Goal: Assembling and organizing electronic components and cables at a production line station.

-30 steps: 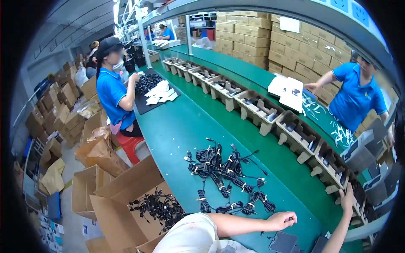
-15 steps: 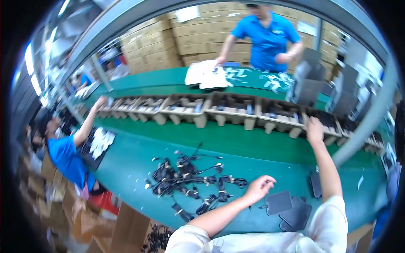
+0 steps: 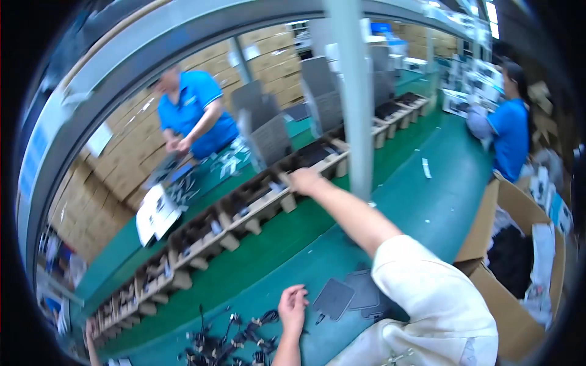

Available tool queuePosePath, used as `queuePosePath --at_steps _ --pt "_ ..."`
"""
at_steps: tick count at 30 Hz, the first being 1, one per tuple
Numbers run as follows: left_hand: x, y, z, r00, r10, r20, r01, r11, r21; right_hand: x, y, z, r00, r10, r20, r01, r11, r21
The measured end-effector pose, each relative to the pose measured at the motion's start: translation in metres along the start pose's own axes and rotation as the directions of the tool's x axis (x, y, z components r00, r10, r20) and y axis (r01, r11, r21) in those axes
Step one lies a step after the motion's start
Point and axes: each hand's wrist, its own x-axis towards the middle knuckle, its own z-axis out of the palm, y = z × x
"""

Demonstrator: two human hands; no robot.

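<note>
In the head view, the right hand point(image 3: 303, 181) touches the row of brown trays point(image 3: 264, 203), its grip unclear. The left hand point(image 3: 293, 308), loosely open, is over the green counter point(image 3: 421, 210) between black cables point(image 3: 204, 348) and a dark pad point(image 3: 334, 299); stacked cartons point(image 3: 91, 226) stand beyond both.

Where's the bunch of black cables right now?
In the head view, the black cables lie on the green tabletop at the lower edge, left of centre, just to the left of the person's left hand.
</note>
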Motion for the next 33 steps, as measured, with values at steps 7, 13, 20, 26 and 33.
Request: queuePosePath --at_steps 7,13,20,26,33 --pt "-0.002 0.001 0.0 0.999 0.032 0.017 -0.033 0.999 0.037 -0.009 -0.033 -0.011 0.987 0.162 0.006 -0.156 0.959 -0.237" --pt "-0.006 0.011 -0.005 1.0 -0.005 -0.016 0.006 0.996 0.093 -0.029 -0.048 -0.018 0.997 0.004 -0.073 -0.051 0.755 -0.654" --pt "-0.009 0.015 0.0 1.0 -0.024 -0.015 0.025 0.995 0.097 -0.019 -0.044 -0.004 0.997 0.07 -0.04 -0.079 0.726 -0.684" --pt "-0.007 0.009 -0.005 0.999 0.03 -0.024 -0.029 0.998 0.062 -0.007 -0.049 0.005 0.997 0.057 -0.056 -0.08 0.765 -0.639" --pt "-0.003 0.005 -0.014 1.0 -0.007 -0.019 0.008 1.0 0.03 -0.005 -0.042 0.009 0.997 0.055 -0.063 -0.083 0.72 -0.689"
